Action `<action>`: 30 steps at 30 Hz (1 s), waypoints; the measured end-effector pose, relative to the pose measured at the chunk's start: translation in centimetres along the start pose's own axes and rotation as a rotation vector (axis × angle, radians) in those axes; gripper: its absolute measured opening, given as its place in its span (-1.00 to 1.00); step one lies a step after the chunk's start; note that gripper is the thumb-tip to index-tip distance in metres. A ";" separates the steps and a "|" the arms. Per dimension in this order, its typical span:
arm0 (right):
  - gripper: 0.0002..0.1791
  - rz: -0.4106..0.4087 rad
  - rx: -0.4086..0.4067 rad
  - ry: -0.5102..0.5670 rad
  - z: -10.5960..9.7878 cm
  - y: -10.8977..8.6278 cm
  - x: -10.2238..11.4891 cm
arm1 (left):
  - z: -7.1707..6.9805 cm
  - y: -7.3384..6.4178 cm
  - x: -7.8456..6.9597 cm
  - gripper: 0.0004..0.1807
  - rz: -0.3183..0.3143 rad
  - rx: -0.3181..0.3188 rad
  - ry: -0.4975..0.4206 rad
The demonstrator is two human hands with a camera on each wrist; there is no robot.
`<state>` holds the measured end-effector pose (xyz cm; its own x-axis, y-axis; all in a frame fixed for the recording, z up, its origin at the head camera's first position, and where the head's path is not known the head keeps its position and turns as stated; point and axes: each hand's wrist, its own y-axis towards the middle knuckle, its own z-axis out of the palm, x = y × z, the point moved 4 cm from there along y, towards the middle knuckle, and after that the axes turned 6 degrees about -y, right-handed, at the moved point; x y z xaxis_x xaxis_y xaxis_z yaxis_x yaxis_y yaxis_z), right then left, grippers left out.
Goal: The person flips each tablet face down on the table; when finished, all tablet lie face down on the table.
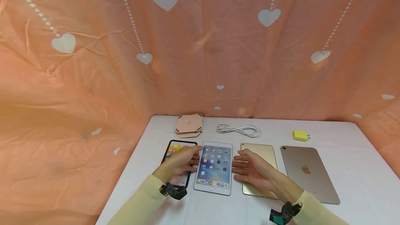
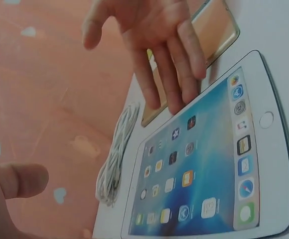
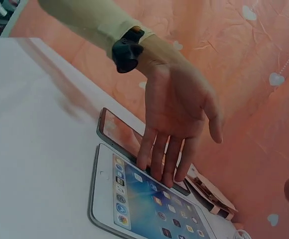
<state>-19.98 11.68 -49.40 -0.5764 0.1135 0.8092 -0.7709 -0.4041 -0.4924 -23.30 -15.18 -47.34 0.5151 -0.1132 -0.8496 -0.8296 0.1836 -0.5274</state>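
A white tablet [image 1: 213,169] with its screen lit and rows of app icons lies face up on the table between my two hands. My left hand [image 1: 182,159] is at its left edge, palm turned inward and fingers straight, over a black-framed tablet [image 1: 175,147] with a lit screen. On the other side my right hand [image 1: 254,169] faces it with extended fingers, near the white tablet's right edge and above a gold tablet [image 1: 261,148] lying back up. Both palms show in the wrist views, the right hand [image 2: 157,45] and the left hand [image 3: 177,109], with nothing held.
A grey tablet [image 1: 309,174] lies back up at the right. Along the back are a pink folded square stand [image 1: 189,123], a coiled white cable [image 1: 239,130] and a yellow charger plug [image 1: 300,135]. An orange curtain with hearts [image 1: 200,61] stands behind the white table [image 1: 356,169].
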 end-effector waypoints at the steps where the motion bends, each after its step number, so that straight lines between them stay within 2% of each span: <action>1: -0.10 0.002 -0.010 0.007 0.0 0.0 0.0 | 0.2 0.1 0.0 -0.33 0.001 -0.007 0.023; 9: -0.12 0.024 -0.034 0.044 0.8 0.3 0.2 | 1.8 0.3 -0.1 -0.26 0.019 -0.053 0.182; 14: -0.16 0.016 -0.043 0.012 0.9 0.2 0.3 | 2.5 0.7 0.0 -0.22 -0.011 -0.079 0.261; 19: -0.16 0.002 0.012 0.015 1.0 -0.4 0.7 | 3.4 1.4 0.2 -0.17 -0.033 -0.076 0.230; 24: -0.16 -0.013 0.091 0.026 1.0 -1.2 1.5 | 4.5 1.3 -0.1 -0.18 -0.018 -0.026 0.225; 30: -0.24 -0.041 0.125 0.020 1.0 -2.0 2.4 | 6.8 0.0 -1.4 -0.37 0.060 0.127 0.226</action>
<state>-19.54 11.91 -46.14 -0.5514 0.1493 0.8208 -0.7548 -0.5083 -0.4146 -22.55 -8.42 -46.09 0.3931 -0.3112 -0.8653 -0.8159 0.3158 -0.4843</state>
